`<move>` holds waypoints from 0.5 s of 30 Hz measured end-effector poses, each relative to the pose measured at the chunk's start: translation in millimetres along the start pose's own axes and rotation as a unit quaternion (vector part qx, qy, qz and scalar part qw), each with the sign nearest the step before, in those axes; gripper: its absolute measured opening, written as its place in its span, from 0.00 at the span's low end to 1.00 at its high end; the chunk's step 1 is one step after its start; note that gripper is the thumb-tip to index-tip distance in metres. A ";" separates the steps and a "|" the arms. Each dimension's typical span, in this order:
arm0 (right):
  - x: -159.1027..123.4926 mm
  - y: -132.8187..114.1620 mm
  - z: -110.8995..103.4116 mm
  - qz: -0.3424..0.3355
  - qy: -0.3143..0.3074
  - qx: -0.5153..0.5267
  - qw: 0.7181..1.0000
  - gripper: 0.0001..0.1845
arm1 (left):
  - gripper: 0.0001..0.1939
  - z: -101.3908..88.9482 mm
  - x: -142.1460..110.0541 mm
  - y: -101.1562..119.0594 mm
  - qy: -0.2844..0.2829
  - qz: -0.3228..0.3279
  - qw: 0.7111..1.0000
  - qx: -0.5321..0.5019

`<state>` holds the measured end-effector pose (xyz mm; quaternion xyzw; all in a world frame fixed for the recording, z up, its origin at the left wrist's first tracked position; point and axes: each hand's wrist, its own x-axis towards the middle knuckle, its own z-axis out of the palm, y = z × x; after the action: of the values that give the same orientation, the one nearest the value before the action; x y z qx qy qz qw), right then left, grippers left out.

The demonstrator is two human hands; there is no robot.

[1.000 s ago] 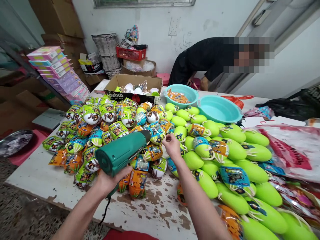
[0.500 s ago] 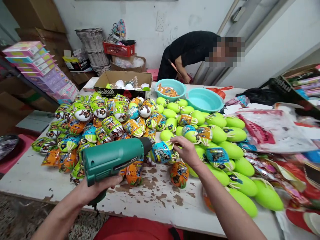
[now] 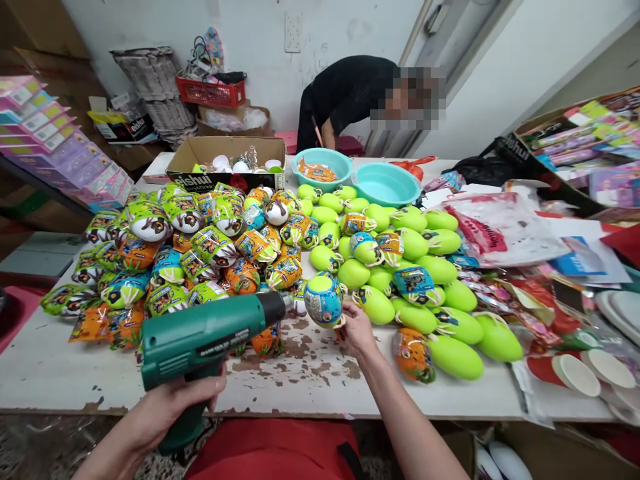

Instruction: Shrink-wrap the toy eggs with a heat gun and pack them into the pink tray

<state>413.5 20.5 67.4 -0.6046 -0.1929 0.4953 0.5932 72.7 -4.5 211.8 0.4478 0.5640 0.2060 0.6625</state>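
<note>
A green heat gun (image 3: 205, 333) with a black nozzle is in my left hand (image 3: 187, 393), whose fingers wrap round its handle. Its nozzle points right, at a toy egg in blue printed wrap (image 3: 324, 301). My right hand (image 3: 359, 328) grips that egg from its right side, just off the nozzle tip; part of the grip is hidden. To the left lies a heap of wrapped eggs (image 3: 215, 245) in green, orange and blue film. Bright green eggs (image 3: 413, 320) lie in rows to the right, and an orange-wrapped egg (image 3: 414, 355) is near my right forearm.
Behind the eggs stand an open carton (image 3: 180, 160) with white cups and two turquoise basins (image 3: 387, 187), one holding orange wrappers. A person in black (image 3: 345, 90) bends over beyond the table. Plastic bags (image 3: 500, 227) and paper cups (image 3: 575, 375) are at the right.
The blue-wrapped egg has turned, with its top now facing me, and my right hand has dropped to its right side. The view has shifted right.
</note>
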 end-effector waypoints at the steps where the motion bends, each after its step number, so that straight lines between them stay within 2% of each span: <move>1: -4.6 4.1 0.7 0.010 0.011 0.002 1.000 0.21 | 0.13 0.9 0.4 -3.8 -0.016 -0.007 1.000 0.014; 3: -12.5 11.2 0.6 0.019 0.029 -0.005 0.999 0.21 | 0.13 2.1 1.7 -9.3 -0.040 -0.001 0.999 0.032; 6: -22.2 18.3 -3.2 0.018 0.040 -0.035 0.998 0.22 | 0.13 0.0 2.6 -10.7 -0.033 0.021 0.998 0.048; 11: -38.4 13.9 -13.8 -0.025 0.076 -0.097 0.992 0.16 | 0.14 -6.6 1.5 -3.8 -0.025 -0.007 0.992 0.127; 15: -51.0 2.1 -25.1 -0.030 0.023 -0.156 0.987 0.10 | 0.15 7.1 16.3 -1.6 -0.048 0.005 0.992 0.120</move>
<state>411.3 -35.1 79.5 -0.6952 -0.2723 0.4271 0.5101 83.6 4.8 201.0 0.5361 0.5504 0.1181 0.6291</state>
